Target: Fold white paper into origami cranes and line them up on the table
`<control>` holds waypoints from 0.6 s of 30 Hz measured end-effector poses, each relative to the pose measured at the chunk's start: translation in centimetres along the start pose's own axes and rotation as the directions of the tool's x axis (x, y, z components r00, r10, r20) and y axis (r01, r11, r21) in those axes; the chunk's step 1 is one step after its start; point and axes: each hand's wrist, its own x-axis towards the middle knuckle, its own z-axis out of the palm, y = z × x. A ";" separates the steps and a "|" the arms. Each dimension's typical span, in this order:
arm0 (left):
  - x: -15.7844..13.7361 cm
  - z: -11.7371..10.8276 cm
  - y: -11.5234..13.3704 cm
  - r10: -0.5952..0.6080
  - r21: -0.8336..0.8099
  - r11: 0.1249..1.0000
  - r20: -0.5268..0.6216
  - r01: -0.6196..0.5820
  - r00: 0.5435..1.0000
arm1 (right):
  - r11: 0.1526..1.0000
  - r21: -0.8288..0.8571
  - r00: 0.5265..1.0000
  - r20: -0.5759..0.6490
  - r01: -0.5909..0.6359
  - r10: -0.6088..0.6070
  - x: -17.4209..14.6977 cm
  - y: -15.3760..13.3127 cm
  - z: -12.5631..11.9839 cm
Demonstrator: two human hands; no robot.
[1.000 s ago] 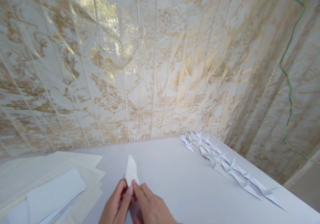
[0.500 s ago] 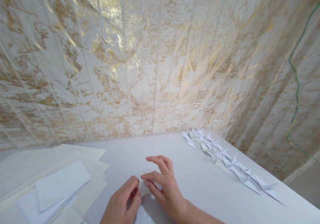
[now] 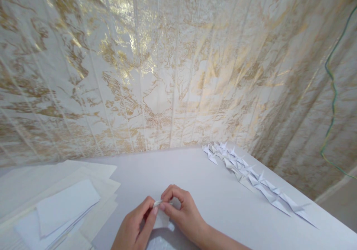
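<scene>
Near the table's front edge, my left hand (image 3: 139,220) pinches the left side of a small folded piece of white paper (image 3: 161,220) between thumb and forefinger. My right hand (image 3: 182,213) is closed on the upper right edge of the same paper, its thumb and fingertips meeting at the top fold. Both sets of fingertips nearly touch there. The paper is held upright, with its flat face hanging below the fingers. Fingers cover part of the folds.
Rows of folded paper cranes (image 3: 242,168) stand along the right side of the white table (image 3: 139,175). Stacked paper sheets (image 3: 68,205) lie at the left. Behind is a wall with gold-patterned covering (image 3: 167,75); a green cord (image 3: 331,94) hangs at the right.
My right hand's raised, spread fingers have come down and closed on the paper's top edge. My left thumb has moved up the paper, and more of its face shows below.
</scene>
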 end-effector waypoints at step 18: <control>0.1 -0.5 -0.1 -0.027 0.030 0.999 0.020 0.027 0.999 | 0.980 0.139 0.984 0.129 -0.142 0.124 -0.3 -0.5 0.3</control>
